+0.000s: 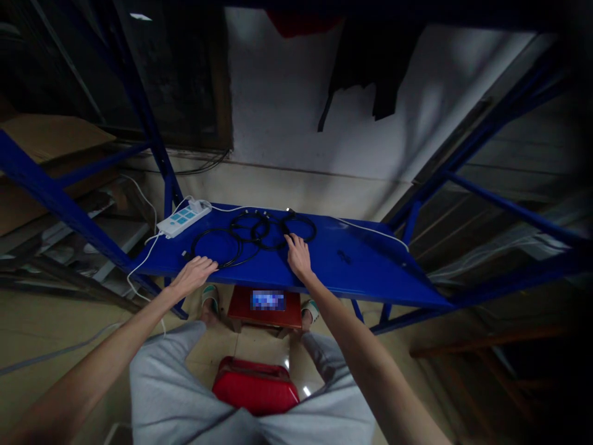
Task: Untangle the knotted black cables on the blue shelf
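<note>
Several coiled black cables lie overlapping on a blue shelf, with small connector ends showing along the far side. At the shelf's front edge, my left hand has its fingers bent together over the near side of the leftmost coil; a strand of cable runs out from the fingertips. My right hand reaches onto the shelf with fingers somewhat apart, its fingertips touching the near edge of the right coil. Whether the right fingers pinch any strand is hard to make out.
A white power strip with blue sockets sits at the shelf's left end, a plug in it. White cords run along the back. Blue posts frame both sides. Below are a reddish stool carrying a blurred-out screen and a red seat.
</note>
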A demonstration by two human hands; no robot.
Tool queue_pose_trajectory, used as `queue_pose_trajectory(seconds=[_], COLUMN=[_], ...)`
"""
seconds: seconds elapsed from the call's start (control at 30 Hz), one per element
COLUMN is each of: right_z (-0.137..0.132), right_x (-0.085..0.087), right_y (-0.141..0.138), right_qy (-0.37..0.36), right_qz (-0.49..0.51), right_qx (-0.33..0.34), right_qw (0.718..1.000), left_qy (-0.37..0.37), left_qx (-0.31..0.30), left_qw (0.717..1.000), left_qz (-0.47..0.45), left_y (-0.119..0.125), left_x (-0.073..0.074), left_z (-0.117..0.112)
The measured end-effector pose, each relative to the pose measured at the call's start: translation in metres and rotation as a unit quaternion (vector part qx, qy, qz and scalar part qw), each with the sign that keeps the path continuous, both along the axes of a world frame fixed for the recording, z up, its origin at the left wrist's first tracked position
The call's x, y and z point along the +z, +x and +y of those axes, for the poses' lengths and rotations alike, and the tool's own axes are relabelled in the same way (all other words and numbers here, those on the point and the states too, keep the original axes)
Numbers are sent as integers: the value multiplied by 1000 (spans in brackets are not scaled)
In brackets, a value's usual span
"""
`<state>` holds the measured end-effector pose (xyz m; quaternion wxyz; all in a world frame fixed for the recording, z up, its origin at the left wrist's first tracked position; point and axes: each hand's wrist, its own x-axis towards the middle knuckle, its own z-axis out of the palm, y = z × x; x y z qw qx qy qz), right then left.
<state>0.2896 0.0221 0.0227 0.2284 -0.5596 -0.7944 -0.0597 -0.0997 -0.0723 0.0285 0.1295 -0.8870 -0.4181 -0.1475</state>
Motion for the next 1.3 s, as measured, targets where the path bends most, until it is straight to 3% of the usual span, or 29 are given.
queue_pose_trajectory(seconds=[0.1,0.2,0.3,0.37,0.43,0.6,0.63,0.7,0.77,0.87,1.03,1.1,1.17,1.23,1.3], right_z=[0,-3,-15,-26,-36,-41,-38,-32,-28,-31,-47,-51,-50,-47,-42], right_x=[1,1,1,2,7,39,47,62,75,90,109,111,108,99,86], right_y=[2,3,-5,-20,-40,-82,-84,-84,-79,-68,-52,-47,-43,-40,-39], right_qy=[-4,-24,-80,-155,-250,-410,-426,-452,-473,-500,-536,-550,-561,-563,-546], right_qz=[-5,29,131,237,365,631,656,675,666,627,516,459,429,455,528], right_qx=[-8,34,102,127,148,174,171,169,181,213,243,242,231,212,180], right_qw=[1000,999,983,951,885,635,599,558,547,558,623,655,670,657,626], left_qy=[35,70,95,97,92,98,97,89,82,83,64,36,2,-20,-15], left_qx=[-12,-15,-20,-36,-60,-130,-146,-183,-213,-232,-275,-288,-290,-278,-228], left_qw=[999,997,995,994,994,986,984,978,971,964,947,940,937,945,970], left_qz=[19,-5,-23,-22,-20,23,35,53,70,101,155,178,192,173,86], left_y=[3,8,16,23,32,57,60,65,66,62,58,58,58,55,52], left_x=[-2,3,14,21,28,43,45,49,51,50,50,51,55,60,67], left_z=[2,4,5,4,3,-9,-12,-19,-26,-34,-36,-32,-22,-5,19])
